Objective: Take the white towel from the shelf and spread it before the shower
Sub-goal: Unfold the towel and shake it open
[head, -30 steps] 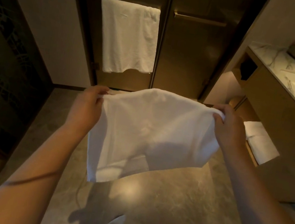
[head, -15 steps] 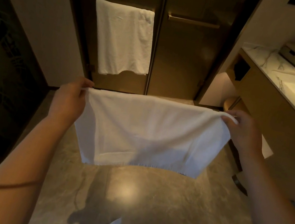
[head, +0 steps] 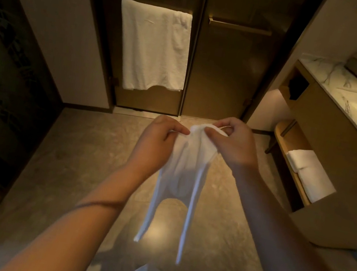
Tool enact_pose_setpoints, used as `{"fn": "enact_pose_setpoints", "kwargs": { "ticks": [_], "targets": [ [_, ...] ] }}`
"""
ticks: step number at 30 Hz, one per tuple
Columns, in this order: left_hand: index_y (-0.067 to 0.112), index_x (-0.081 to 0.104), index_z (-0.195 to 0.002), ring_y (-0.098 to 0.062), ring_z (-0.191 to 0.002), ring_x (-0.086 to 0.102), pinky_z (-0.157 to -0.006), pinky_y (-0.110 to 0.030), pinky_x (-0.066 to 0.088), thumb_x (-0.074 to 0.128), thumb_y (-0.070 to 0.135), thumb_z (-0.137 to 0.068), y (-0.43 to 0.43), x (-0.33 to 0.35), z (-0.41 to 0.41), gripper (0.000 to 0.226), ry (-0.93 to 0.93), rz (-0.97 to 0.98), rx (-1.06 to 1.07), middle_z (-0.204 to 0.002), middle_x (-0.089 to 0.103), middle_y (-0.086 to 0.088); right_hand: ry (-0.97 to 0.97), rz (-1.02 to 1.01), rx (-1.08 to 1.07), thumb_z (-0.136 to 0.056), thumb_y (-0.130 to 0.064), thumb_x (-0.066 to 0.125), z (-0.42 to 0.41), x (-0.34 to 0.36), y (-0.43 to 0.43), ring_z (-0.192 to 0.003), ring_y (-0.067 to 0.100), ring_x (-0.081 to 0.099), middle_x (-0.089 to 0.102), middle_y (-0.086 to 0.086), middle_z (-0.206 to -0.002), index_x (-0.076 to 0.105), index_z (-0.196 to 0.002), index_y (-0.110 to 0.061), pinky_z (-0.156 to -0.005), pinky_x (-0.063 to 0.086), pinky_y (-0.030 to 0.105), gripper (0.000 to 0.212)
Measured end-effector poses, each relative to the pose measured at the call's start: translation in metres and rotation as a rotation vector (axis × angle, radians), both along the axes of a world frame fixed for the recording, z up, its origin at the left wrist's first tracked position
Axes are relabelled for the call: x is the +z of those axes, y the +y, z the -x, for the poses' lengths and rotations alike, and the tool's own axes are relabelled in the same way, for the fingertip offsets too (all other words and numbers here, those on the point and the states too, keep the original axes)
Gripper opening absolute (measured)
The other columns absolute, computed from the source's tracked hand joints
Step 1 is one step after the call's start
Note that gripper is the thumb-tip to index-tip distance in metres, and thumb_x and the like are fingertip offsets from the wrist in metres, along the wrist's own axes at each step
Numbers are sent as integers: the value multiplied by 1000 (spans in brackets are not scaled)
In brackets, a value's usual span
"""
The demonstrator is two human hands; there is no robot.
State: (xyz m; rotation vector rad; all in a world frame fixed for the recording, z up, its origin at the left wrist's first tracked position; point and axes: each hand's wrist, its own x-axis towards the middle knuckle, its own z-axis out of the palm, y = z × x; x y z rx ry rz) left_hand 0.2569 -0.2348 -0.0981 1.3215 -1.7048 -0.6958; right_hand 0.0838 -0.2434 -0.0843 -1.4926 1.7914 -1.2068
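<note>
Both hands have come together: half a second ago the left hand point(head: 157, 141) and the right hand point(head: 230, 144) held the white towel point(head: 183, 174) stretched wide by its top corners. Now those corners meet and the cloth hangs doubled in a narrow fold, which looks like a regrip rather than the spreading itself. Each hand pinches the bunched top edge between thumb and fingers, just short of the shower door point(head: 225, 77), and the towel dangles below and between them, above the floor point(head: 89, 156) before that door.
</note>
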Motion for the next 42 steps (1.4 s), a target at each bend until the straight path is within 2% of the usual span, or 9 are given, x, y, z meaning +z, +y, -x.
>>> {"fn": "enact_pose_setpoints", "kwargs": {
  "ticks": [9,12,15,20,26,30,35,38,42],
  "targets": [
    [24,69,-104,26,-90,42,-74,8,28,51,8,-91,5,-12,10,28,94,-80,54,-98,48,25,-233,85,83,-84,-35,69,-31,-18,5,-81,-6,63,65,-22,-82,65,-90,-33,-66,54,15,8],
    [24,67,-109,18,-94,45,-77,4,31,59,18,-89,7,-14,7,23,95,-70,74,-109,53,16,-443,3,180,-91,-36,60,-32,-16,11,-81,4,69,71,-19,-78,67,-86,-31,-62,53,15,10],
    [23,64,-115,7,-101,49,-84,-9,38,70,33,-80,9,-15,6,37,145,-85,72,-115,53,13,-551,-30,326,-95,-20,55,-26,-14,15,-85,7,71,74,-12,-84,71,-88,-25,-65,53,14,18],
    [20,64,-116,12,-101,51,-76,-8,45,71,28,-81,11,-15,7,37,212,-62,89,-113,54,16,-486,4,425,-88,-12,65,-24,-12,16,-94,7,69,74,-9,-97,72,-104,-19,-75,52,15,19],
    [23,70,-101,10,-97,54,-71,-3,42,62,31,-88,6,-10,0,17,201,-36,135,-103,57,22,-455,32,455,-83,-12,72,-26,-17,17,-99,-1,65,71,-22,-102,71,-104,-33,-73,51,11,31],
    [41,64,-86,20,-91,51,-70,1,38,59,23,-89,6,-6,2,19,234,-22,170,-94,56,28,-428,96,420,-82,-12,72,-33,-26,19,-100,2,66,70,-20,-106,69,-110,-30,-77,53,16,34],
    [34,70,-85,10,-90,57,-77,-17,48,57,21,-90,4,-7,4,19,263,-51,130,-97,64,19,-113,299,169,-88,-12,63,-49,-47,25,-99,-8,60,60,-30,-103,62,-110,-24,-81,51,12,25],
    [36,69,-82,3,-90,60,-81,-28,52,56,21,-90,4,-7,3,21,297,-66,135,-98,66,16,-4,321,118,-92,-21,59,-51,-58,29,-97,-12,57,60,-24,-108,61,-113,-26,-81,49,9,21],
    [29,71,-86,2,-91,60,-81,-26,50,57,20,-90,0,-5,-2,17,280,-52,145,-98,66,14,118,277,66,-94,-31,55,-41,-65,32,-82,-7,60,59,-26,-82,62,-94,-32,-63,46,6,7]
  ]
}}
